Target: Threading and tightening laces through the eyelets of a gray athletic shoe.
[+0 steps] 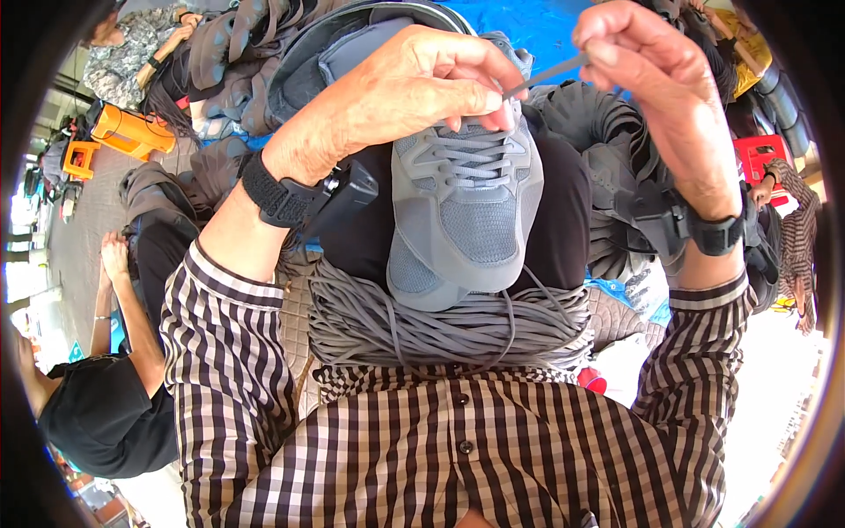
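A grey sneaker rests toe-down on my lap, its laced top facing me. My left hand grips the shoe's upper edge near the top eyelets, fingers curled over the tongue. My right hand pinches the end of a grey shoelace and holds it taut, running up from the shoe. A thick bundle of grey laces lies across my lap below the sneaker. Both wrists carry black straps with small black devices.
A person in black sits at my left, an arm reaching onto the floor. Another person in a striped top is at the right by a red stool. Grey shoe uppers, a blue sheet and an orange box lie beyond.
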`<control>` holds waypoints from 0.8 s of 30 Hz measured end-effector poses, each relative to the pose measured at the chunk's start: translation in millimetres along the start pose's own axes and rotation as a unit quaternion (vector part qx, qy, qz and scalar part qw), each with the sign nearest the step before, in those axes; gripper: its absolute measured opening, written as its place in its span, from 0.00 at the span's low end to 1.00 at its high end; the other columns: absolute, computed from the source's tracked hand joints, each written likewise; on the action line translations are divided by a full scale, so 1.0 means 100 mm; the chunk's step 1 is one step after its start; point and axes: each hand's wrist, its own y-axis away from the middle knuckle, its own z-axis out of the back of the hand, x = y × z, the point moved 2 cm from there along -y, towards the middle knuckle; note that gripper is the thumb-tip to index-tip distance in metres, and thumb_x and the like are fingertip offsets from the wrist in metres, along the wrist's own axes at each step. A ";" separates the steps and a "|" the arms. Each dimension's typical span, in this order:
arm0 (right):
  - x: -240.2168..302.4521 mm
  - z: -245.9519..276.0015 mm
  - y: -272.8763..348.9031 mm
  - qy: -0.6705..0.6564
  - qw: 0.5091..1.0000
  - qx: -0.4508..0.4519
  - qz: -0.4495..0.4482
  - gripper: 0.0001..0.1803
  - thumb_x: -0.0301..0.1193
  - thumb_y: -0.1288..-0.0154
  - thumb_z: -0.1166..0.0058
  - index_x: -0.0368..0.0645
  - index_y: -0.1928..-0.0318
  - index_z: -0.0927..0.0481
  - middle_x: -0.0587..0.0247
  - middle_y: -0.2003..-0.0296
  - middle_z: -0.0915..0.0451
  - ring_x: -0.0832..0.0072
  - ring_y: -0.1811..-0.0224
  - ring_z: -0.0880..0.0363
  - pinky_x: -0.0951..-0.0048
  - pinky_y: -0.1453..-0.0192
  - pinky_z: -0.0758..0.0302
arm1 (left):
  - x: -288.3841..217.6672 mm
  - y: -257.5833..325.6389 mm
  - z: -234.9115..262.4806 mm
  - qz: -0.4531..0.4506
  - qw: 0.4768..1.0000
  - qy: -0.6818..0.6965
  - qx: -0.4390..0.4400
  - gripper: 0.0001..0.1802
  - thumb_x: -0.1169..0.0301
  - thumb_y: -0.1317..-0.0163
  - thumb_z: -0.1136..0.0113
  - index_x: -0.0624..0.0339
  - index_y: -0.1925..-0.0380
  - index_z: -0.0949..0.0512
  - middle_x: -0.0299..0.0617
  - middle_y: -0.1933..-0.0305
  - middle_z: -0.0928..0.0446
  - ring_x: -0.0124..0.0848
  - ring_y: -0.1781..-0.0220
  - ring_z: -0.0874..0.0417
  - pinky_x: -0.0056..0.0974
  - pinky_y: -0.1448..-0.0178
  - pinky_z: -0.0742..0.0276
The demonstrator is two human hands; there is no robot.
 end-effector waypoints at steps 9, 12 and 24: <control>-0.05 0.33 0.19 0.032 0.996 -0.085 -0.023 0.08 0.33 0.30 0.48 0.42 0.58 0.21 0.74 0.68 0.26 0.85 0.68 0.32 0.81 0.58 0.37 | 0.18 0.51 0.16 0.078 0.996 -0.017 -0.050 0.11 0.68 0.35 0.42 0.65 0.60 0.21 0.38 0.67 0.18 0.23 0.66 0.20 0.28 0.62 0.26; -0.06 0.33 0.17 0.049 0.996 -0.059 -0.038 0.09 0.33 0.30 0.48 0.42 0.58 0.21 0.75 0.68 0.26 0.85 0.68 0.31 0.81 0.58 0.36 | 0.20 0.69 0.12 0.100 0.994 0.021 -0.037 0.15 0.64 0.34 0.41 0.65 0.56 0.23 0.40 0.66 0.18 0.24 0.64 0.18 0.29 0.62 0.26; -0.10 -0.66 0.03 0.025 0.995 0.078 0.064 0.04 0.22 0.41 0.44 0.36 0.64 0.22 0.64 0.72 0.21 0.78 0.70 0.24 0.77 0.64 0.28 | -0.11 0.97 -0.09 0.102 0.987 -0.034 -0.121 0.22 0.70 0.35 0.42 0.62 0.42 0.31 0.45 0.53 0.20 0.27 0.53 0.19 0.30 0.60 0.24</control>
